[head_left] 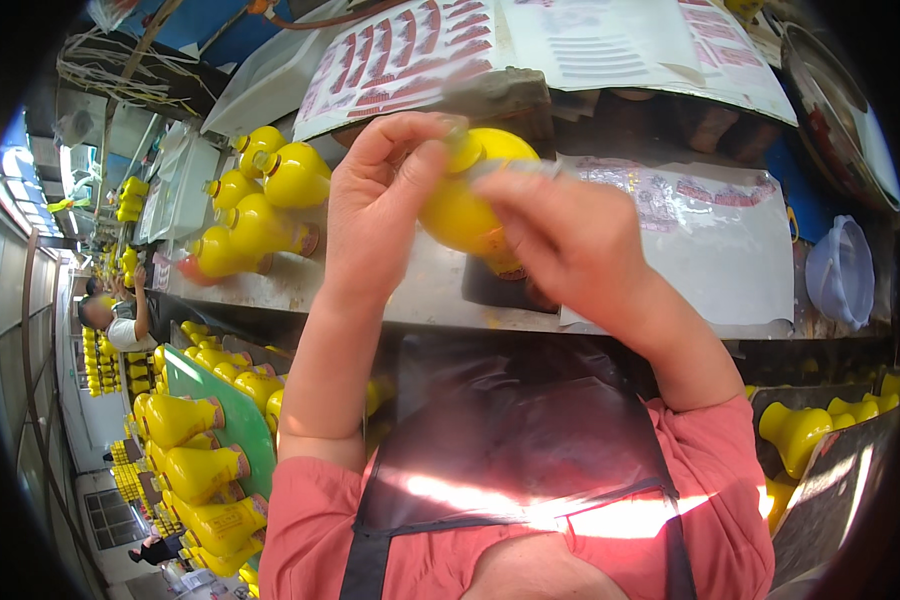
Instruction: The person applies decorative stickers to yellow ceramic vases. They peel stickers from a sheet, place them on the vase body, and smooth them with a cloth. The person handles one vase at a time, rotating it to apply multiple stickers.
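Note:
A glossy yellow bottle (460,215) with a narrow neck and wide shoulders stands tilted at the table's near edge, its foot over a dark pad (485,290). My left hand (385,185) is closed at the bottle's mouth, thumb and fingers pinched round the neck. Across the bottle's shoulder lies my right hand (570,235), its bent fingers blurred by motion. A pale, thin strip (530,168) shows along those fingers; its kind is too smeared to tell. The bottle's right side is partly hidden by this hand.
Several yellow bottles (260,225) stand at left on the table. Printed decal sheets (400,55) lie at the back; another sheet (710,270) lies right, beside a pale blue basket (840,270). More bottles (195,470) fill a green-edged rack at lower left. A co-worker (125,325) is far left.

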{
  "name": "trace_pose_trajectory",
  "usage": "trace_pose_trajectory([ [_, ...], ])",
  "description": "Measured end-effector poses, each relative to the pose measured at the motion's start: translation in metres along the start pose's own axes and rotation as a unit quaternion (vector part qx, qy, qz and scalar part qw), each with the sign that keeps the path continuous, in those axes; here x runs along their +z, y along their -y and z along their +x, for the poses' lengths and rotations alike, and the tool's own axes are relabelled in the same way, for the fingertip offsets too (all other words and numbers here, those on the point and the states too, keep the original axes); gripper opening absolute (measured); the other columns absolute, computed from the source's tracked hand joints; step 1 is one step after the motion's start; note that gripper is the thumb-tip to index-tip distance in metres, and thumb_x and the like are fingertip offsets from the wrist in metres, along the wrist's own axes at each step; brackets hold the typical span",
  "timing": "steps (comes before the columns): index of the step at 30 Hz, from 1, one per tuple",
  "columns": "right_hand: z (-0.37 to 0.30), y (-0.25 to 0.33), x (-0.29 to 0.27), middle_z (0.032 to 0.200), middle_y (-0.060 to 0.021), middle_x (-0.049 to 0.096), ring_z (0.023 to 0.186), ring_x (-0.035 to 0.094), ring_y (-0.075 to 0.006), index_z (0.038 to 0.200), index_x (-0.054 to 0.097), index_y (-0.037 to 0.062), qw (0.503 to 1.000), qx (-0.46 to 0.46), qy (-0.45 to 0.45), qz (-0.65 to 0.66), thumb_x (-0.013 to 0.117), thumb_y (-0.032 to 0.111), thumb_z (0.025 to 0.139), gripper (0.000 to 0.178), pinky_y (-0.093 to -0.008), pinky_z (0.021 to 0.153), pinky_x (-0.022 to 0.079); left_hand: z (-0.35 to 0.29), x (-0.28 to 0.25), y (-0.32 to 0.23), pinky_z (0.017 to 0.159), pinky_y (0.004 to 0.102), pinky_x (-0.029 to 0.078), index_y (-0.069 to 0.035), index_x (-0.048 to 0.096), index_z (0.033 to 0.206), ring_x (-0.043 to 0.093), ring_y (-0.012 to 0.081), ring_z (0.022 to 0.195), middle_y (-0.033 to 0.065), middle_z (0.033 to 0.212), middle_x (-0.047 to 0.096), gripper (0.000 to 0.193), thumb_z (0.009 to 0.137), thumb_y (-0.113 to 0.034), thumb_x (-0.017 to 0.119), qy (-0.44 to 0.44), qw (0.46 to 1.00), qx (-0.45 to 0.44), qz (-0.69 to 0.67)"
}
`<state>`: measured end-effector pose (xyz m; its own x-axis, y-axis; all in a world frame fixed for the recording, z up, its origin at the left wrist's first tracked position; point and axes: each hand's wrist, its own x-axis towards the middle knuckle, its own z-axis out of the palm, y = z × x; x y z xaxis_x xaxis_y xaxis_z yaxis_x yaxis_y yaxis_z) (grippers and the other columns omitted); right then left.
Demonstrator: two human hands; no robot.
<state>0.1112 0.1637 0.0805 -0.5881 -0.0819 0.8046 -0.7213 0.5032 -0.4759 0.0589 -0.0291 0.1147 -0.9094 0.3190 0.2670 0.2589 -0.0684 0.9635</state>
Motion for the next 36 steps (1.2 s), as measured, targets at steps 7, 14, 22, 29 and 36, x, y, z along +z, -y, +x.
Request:
trace_pose_trajectory([
  [7, 0.034, -0.034, -0.009, 0.094, -0.0202, 0.074, 0.086, 0.072, -0.0311, 0.106, 0.078, 0.003, 0.946, 0.267, 0.109, 0.145, 0.077, 0.029, 0.085, 0.034, -0.0367, 0.078, 0.055, -0.005, 0.003, 0.016, 0.111, 0.0377, 0.048, -0.005, 0.057, 0.135, 0.063, 0.0233, 0.125, 0.0182, 0.136, 0.065, 0.039, 0.097, 0.005, 0.062, 0.013, 0.999, 0.021, -0.026],
  [14, 0.055, -0.034, -0.014, 0.094, -0.0157, 0.075, 0.087, 0.071, -0.0217, 0.105, 0.077, -0.0011, 0.911, 0.311, 0.205, 0.178, 0.078, 0.031, 0.081, 0.04, -0.0332, 0.081, 0.055, -0.005, 0.001, 0.023, 0.109, 0.0363, 0.049, -0.005, 0.057, 0.134, 0.063, 0.0216, 0.123, 0.0171, 0.135, 0.065, 0.043, 0.093, 0.009, 0.062, -0.004, 0.999, 0.036, 0.005],
  [22, 0.057, -0.037, -0.014, 0.066, 0.0002, 0.066, 0.052, 0.053, 0.0003, 0.11, 0.073, 0.0021, 0.881, 0.335, 0.222, 0.25, 0.078, 0.021, 0.089, 0.029, -0.0196, 0.046, 0.038, -0.01, 0.002, 0.016, 0.109, 0.0321, 0.044, -0.003, 0.062, 0.134, 0.058, 0.0148, 0.124, 0.0069, 0.131, 0.065, 0.041, 0.094, 0.002, 0.069, -0.002, 0.997, -0.02, -0.08],
  [29, 0.051, -0.042, -0.009, 0.07, -0.0006, 0.068, 0.053, 0.056, -0.0006, 0.106, 0.073, 0.0011, 0.899, 0.316, 0.212, 0.215, 0.075, 0.019, 0.093, 0.023, -0.0198, 0.047, 0.041, -0.008, 0.002, 0.02, 0.11, 0.0373, 0.049, -0.004, 0.057, 0.14, 0.061, 0.023, 0.126, 0.0182, 0.136, 0.064, 0.041, 0.1, 0.001, 0.062, 0.002, 1.0, 0.021, 0.003],
  [36, 0.036, -0.027, -0.007, 0.094, -0.0029, 0.073, 0.075, 0.063, -0.0049, 0.111, 0.071, -0.0005, 0.953, 0.238, 0.033, 0.185, 0.068, 0.012, 0.098, 0.019, -0.0201, 0.064, 0.05, -0.002, 0.009, -0.002, 0.098, 0.0301, 0.052, 0.0, 0.068, 0.114, 0.065, 0.0144, 0.108, 0.007, 0.113, 0.07, 0.023, 0.092, 0.001, 0.073, -0.051, 0.997, 0.004, 0.051],
])
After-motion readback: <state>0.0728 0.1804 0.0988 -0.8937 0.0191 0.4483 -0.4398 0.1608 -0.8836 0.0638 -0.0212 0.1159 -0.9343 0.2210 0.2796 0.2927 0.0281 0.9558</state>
